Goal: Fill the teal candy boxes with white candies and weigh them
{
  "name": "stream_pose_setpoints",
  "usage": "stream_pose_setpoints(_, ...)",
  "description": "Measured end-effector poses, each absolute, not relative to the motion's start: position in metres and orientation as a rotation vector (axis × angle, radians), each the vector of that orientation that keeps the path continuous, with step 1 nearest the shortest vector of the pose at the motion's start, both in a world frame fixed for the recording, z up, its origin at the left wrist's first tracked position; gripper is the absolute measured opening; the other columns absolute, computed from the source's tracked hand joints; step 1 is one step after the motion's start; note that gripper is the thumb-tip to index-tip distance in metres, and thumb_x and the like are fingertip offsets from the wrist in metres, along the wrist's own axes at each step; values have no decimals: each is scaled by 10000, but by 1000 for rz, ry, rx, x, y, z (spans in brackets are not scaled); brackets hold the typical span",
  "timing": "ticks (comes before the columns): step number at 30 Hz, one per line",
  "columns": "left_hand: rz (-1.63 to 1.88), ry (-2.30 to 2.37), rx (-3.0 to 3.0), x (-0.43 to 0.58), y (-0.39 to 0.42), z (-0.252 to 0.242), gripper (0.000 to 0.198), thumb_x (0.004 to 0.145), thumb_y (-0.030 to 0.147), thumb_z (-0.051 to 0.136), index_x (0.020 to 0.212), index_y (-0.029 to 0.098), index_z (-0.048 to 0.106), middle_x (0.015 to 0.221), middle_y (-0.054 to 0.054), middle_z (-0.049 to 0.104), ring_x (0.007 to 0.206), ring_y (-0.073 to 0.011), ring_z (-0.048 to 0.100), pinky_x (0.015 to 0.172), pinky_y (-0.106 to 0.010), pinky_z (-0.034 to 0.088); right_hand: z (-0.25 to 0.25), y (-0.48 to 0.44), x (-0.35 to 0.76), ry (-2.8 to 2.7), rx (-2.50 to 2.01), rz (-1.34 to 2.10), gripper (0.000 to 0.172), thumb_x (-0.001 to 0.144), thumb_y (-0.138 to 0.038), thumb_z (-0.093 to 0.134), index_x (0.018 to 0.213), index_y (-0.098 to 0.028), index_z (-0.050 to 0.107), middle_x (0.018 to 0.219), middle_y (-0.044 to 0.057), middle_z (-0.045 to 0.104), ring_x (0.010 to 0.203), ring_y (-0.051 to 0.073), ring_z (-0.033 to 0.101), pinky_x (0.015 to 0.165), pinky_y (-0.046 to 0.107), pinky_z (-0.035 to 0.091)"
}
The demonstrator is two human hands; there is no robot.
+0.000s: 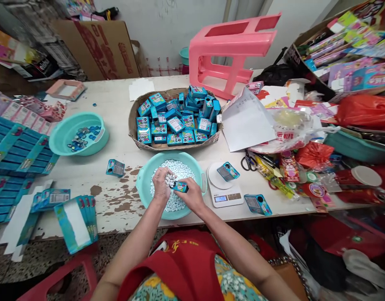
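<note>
Over a teal basin (143, 193) full of small white candies (182, 167), my left hand (162, 182) is closed around a heap of the candies. Its fingers hold them against the opening of a small blue candy box (181, 187). My right hand (192, 196) grips that box, which lies tilted on its side toward the left hand. Right of the basin, a blue box (228, 171) rests on a white kitchen scale (225, 198) with a lit display too small to read. Another blue box (258, 204) lies beside the scale.
A cardboard tray (132, 121) of blue boxes stands behind the basin. At left are a teal bowl (56, 140) of small blue pieces, a single box (115, 167) and stacked flat cartons (75, 221). Scissors (248, 161), a pink stool (198, 37) and packaging clutter the right side.
</note>
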State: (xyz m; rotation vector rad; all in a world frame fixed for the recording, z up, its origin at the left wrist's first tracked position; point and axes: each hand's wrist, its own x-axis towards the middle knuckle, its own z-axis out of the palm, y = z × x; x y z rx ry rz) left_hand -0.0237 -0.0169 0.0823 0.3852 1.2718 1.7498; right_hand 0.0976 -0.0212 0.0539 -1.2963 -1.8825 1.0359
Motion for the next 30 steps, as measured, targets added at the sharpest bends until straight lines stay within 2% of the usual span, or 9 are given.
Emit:
stream_pose_setpoints(16,1771,1269,351,-23,-4,91,283,728,361,677,906,196,532,693,20,598,565,-107,581,556,-239,489,76,-12,97,-1903,-1304,1050,320,659,-224,748,963,-230,649,930,22,626,906,210,596,797,325,468)
stream_pose_setpoints(23,1784,1256,451,-20,-6,99,221,751,339,652,850,192,520,568,55,487,521,-88,505,579,-226,476,81,-12,96,-1854,-1314,1076,321,653,-218,752,958,-233,654,920,16,623,901,205,597,784,319,468)
stream_pose_setpoints(30,1835,1352,554,-21,-5,98,197,786,349,604,780,195,482,632,33,521,601,-101,546,633,-231,454,79,-12,92,-1802,-1277,1061,317,657,-222,745,960,-240,657,905,14,621,897,203,588,790,322,464)
